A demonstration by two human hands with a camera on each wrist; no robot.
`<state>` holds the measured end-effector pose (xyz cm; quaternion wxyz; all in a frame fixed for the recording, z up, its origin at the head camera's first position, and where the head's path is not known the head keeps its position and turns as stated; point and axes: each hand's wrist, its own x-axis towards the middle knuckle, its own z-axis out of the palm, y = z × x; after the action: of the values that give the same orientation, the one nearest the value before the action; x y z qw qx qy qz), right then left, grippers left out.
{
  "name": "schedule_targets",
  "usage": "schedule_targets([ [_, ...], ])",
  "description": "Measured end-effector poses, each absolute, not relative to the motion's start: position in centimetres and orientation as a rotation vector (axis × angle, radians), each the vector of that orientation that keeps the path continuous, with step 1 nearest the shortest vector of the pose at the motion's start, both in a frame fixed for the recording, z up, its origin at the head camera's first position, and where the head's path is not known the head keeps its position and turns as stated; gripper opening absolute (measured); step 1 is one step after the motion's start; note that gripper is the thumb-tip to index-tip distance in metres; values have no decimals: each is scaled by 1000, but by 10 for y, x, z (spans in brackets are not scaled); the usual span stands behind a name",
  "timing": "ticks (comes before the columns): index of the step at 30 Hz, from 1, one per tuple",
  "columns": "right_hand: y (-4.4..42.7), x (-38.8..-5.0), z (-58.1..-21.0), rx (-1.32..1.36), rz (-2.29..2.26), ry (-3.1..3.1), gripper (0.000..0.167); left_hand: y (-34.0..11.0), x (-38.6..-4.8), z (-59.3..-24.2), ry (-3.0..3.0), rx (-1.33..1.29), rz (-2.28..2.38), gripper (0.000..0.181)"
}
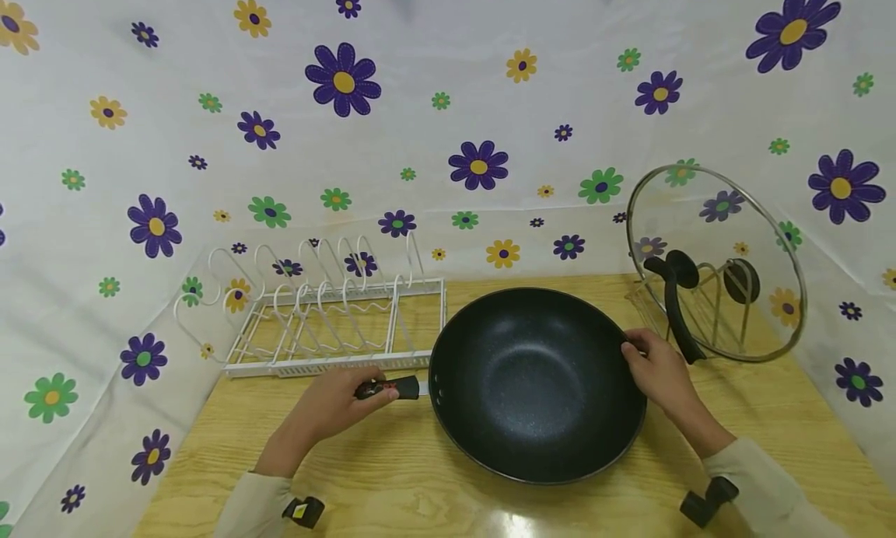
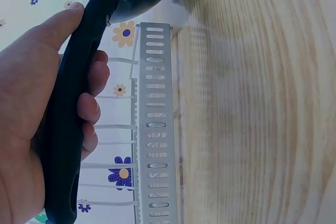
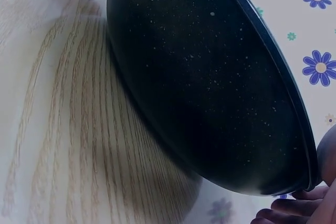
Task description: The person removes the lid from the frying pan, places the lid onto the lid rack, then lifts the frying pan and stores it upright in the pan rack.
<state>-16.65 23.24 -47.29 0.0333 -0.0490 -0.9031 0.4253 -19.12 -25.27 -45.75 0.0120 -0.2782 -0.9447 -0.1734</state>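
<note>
A black wok (image 1: 537,386) with a speckled inside sits at the middle of the table, its handle pointing left. My left hand (image 1: 329,404) grips the black handle (image 2: 79,98), fingers curled round it and thumb along its side in the left wrist view. On the wok's right rim, my right hand (image 1: 661,371) pinches the edge, thumb on the inner side. The right wrist view shows the wok's dark outer side (image 3: 205,82), with fingers (image 3: 294,209) of my right hand at its rim, lower right.
Behind the left hand stands a white wire dish rack (image 1: 329,363). At the right, a glass lid (image 1: 752,344) with a black knob and handle leans upright in a wire holder (image 1: 715,312). A flowered cloth (image 1: 420,134) hangs behind the wooden table (image 1: 378,483).
</note>
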Motion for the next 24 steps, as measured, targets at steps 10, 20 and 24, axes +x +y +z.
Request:
schedule_targets([
  [10, 231, -177, -469, -128, 1311, -2778, 39, -252, -182, -460, -2940, -803, -570, 30],
  [20, 228, -189, -466, -150, 1362, -2792, 38, -244, -167, -460, -2986, -644, -623, 30],
  [24, 227, -195, -464, -164, 1364, -2814, 39, -241, -163, -458, -2990, -597, -617, 29],
])
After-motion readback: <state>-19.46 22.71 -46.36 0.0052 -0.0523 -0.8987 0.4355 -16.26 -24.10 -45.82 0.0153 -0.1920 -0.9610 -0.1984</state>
